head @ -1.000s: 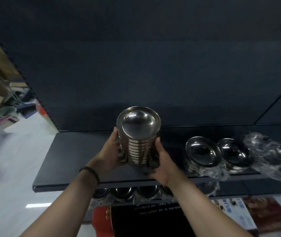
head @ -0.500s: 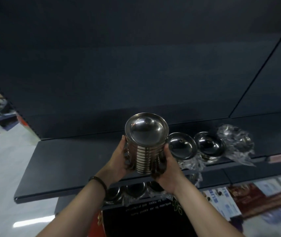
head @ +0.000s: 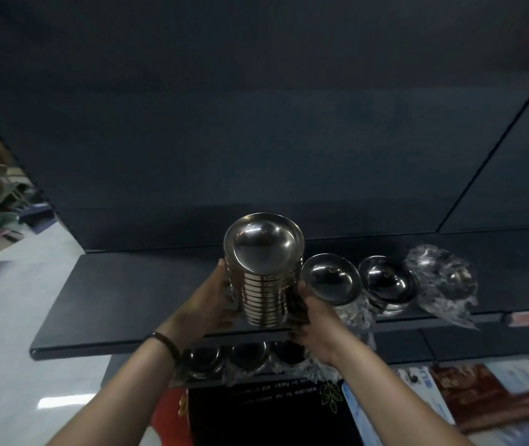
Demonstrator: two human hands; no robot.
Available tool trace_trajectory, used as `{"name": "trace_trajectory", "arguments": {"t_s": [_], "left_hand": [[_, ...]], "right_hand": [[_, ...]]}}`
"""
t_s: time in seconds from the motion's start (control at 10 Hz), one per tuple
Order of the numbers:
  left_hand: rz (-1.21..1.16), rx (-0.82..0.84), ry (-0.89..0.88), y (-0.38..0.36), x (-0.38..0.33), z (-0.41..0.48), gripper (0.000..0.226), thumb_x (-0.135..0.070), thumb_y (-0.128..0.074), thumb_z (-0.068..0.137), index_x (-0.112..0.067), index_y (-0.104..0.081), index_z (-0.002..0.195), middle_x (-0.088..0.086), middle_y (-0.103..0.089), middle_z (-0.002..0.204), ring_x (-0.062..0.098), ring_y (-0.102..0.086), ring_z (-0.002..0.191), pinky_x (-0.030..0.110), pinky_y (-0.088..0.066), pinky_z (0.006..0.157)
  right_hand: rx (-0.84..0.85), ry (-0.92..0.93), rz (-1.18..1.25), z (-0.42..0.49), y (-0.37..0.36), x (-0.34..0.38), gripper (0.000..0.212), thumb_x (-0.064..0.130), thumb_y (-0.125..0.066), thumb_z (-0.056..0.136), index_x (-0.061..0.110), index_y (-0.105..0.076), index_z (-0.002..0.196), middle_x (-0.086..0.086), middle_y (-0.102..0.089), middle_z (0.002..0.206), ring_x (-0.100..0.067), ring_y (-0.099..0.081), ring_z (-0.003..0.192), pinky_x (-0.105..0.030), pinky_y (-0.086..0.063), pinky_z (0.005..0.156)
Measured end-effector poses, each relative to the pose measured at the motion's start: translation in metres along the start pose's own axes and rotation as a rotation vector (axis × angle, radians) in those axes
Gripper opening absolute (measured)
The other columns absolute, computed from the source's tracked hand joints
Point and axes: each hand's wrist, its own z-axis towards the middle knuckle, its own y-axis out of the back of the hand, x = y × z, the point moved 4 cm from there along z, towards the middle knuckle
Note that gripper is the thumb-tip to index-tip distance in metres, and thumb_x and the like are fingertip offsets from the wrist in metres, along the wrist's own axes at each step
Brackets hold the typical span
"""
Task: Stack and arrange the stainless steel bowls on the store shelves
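A tall stack of stainless steel bowls is gripped from both sides, my left hand on its left wall and my right hand on its right. Its base is near the front of the dark shelf; whether it rests there is unclear. Right beside it stands a bowl stack in plastic wrap, almost touching. Further right sit another wrapped bowl stack and a crumpled plastic-wrapped bundle.
On the lower shelf, several more bowls in plastic sit under the front edge. A black box with printed text and boxed goods lie below. A pale floor lies to the left. The shelf's left half is bare.
The held stack has shifted to the right along the shelf and now sits close against the first wrapped bowl stack. Both hands have kept their grip.
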Motion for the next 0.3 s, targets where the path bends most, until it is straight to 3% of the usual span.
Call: {"name": "trace_trajectory", "arguments": {"t_s": [0.1,0.2,0.3], "left_hand": [[0.274,-0.084,-0.046,0.011,-0.008,-0.018,0.041,-0.060,-0.049,0.105,-0.029,-0.071,0.122,0.002,-0.075,0.122,0.030,-0.074,0.102,0.047,-0.056,0.096],[0.736,-0.069,-0.040,0.006,-0.024,-0.040,0.035,-0.051,-0.052,0.107,-0.023,-0.067,0.121,0.004,-0.074,0.122,0.020,-0.071,0.093,0.029,-0.055,0.077],[1.037,-0.041,-0.200,-0.024,-0.055,-0.070,0.028,-0.047,-0.053,0.107,-0.025,-0.070,0.105,-0.003,-0.076,0.108,0.012,-0.069,0.083,0.019,-0.051,0.066]], "right_hand": [[-0.035,0.069,-0.224,0.000,0.021,0.020,0.033,0.034,-0.053,0.110,0.011,-0.073,0.123,-0.018,-0.079,0.113,-0.042,-0.074,0.111,-0.059,-0.058,0.099],[-0.052,0.224,-0.475,-0.004,0.032,0.050,0.032,0.041,-0.063,0.103,0.012,-0.074,0.099,-0.009,-0.079,0.090,-0.031,-0.077,0.086,-0.056,-0.064,0.082],[-0.073,0.479,-0.901,-0.023,0.034,0.089,0.028,0.048,-0.060,0.103,0.024,-0.072,0.096,0.008,-0.076,0.090,-0.014,-0.071,0.084,-0.039,-0.059,0.083]]}}
